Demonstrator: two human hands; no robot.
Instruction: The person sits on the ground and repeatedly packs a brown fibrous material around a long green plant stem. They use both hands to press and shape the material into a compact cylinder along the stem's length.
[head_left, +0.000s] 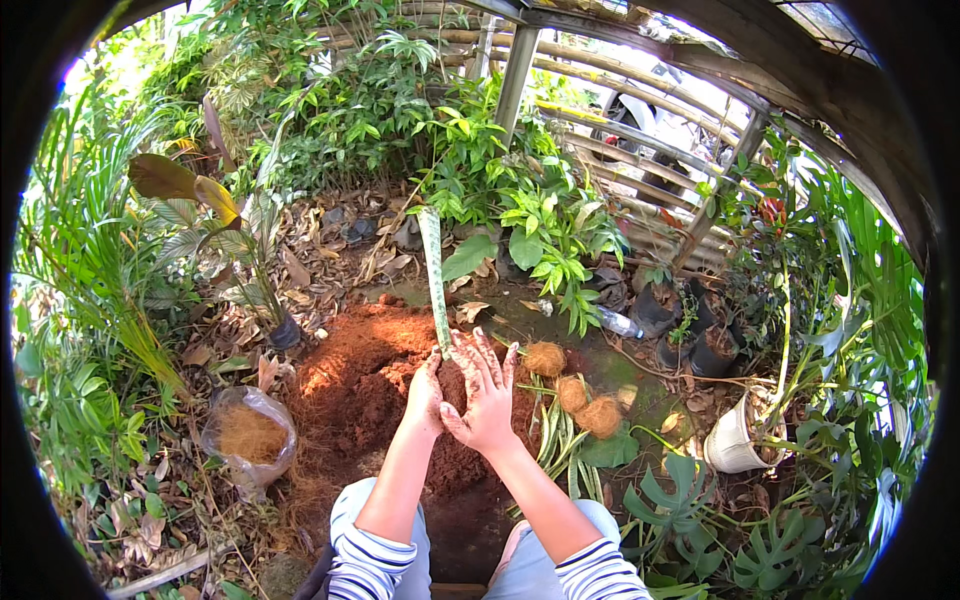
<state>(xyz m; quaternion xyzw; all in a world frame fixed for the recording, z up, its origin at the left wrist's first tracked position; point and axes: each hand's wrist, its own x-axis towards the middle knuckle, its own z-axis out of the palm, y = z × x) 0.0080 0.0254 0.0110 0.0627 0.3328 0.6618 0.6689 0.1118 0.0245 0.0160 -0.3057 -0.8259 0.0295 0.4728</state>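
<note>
Between my palms sits a ball of moist reddish-brown soil (452, 384), with a mottled snake plant leaf (434, 277) rising upright from it. My left hand (424, 397) cups its left side. My right hand (482, 401), smeared with soil on the fingers, presses the right side with its fingers stretched out. Below and beyond them spreads a loose heap of reddish soil (352, 375). To the right lie fibre-wrapped balls (600, 417) and several cut snake plant leaves (556, 431). The leaf's base is hidden by the soil and my fingers.
A clear plastic bag (281, 450) of brown fibre (247, 433) stands at left. A white pot (729, 439) leans at right, near black plant bags (709, 349) and a plastic bottle (619, 321). Shrubs and a bamboo fence (637, 154) border the far side.
</note>
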